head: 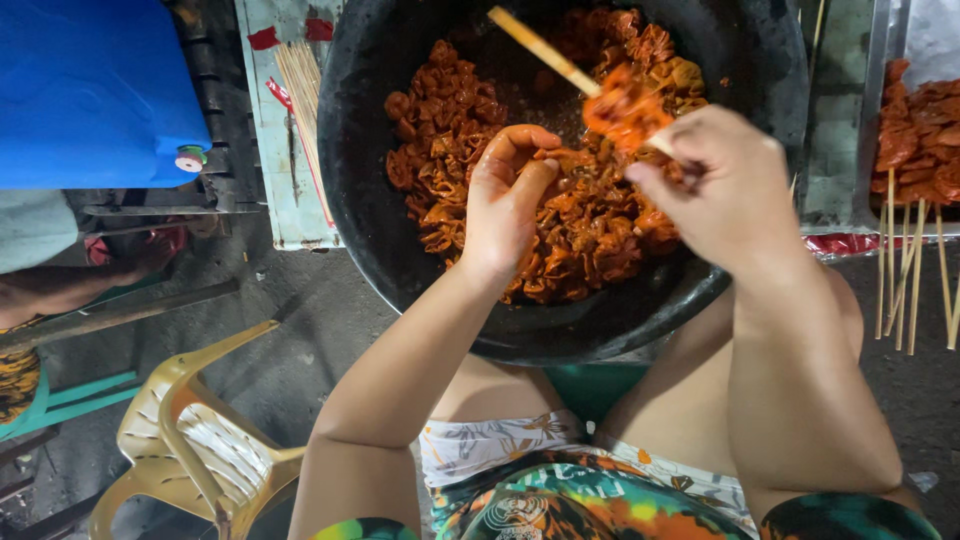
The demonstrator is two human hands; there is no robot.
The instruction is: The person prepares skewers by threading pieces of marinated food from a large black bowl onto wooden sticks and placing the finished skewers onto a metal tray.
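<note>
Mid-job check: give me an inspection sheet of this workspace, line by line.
Surface: grey ground, bare concrete look.
Job's things: black basin of orange marinated meat; skewer partly loaded.
Clutter: spare sticks; tray of finished skewers; yellow plastic chair; blue container.
Grippers: left hand pinching meat; right hand holding the skewer.
Cables: nothing seen.
Surroundings: another person's foot at left.

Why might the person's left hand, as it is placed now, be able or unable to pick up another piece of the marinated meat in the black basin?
Probably able: the left hand already rests among the marinated meat inside the black basin. Nothing covers the pile, and the right hand holds its skewer off to the side.
</note>
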